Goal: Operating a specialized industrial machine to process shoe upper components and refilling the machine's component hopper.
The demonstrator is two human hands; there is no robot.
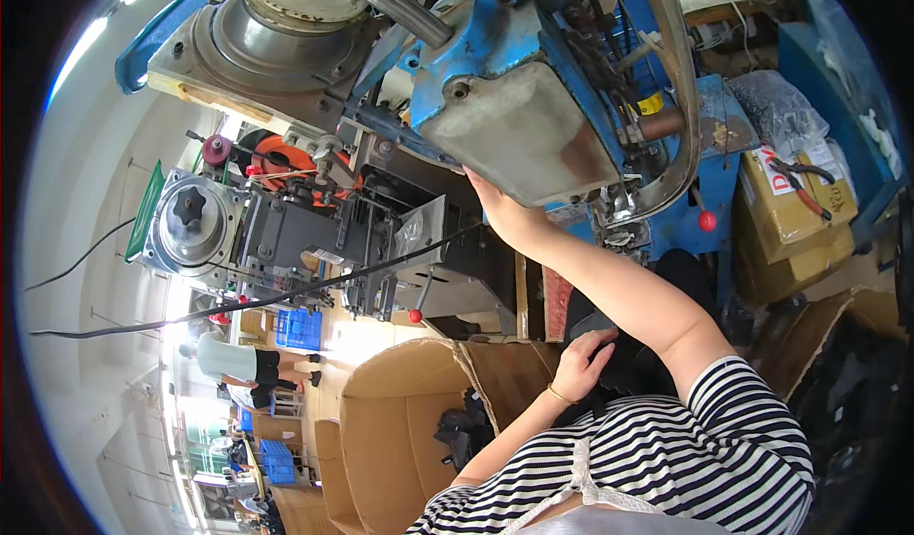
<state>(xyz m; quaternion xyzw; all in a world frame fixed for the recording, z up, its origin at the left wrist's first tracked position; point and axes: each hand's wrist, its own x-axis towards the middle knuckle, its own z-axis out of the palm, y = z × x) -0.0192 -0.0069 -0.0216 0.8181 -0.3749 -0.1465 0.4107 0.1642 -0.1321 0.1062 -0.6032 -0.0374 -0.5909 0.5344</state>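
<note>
Cardboard box (pixel 400 402), 7 o'clock. My right hand (pixel 502 214), near centre, at lower-left edge of blue-grey machine (pixel 522 133), 1 o'clock; fingertips hidden, can't tell if clamped. My left hand (pixel 578 367), between 4 and 5 o'clock: bent fingers slightly apart.

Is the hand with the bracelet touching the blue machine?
No, the left hand, with the bracelet at its wrist, is lower in the picture, clearly apart from the blue machine.
</note>
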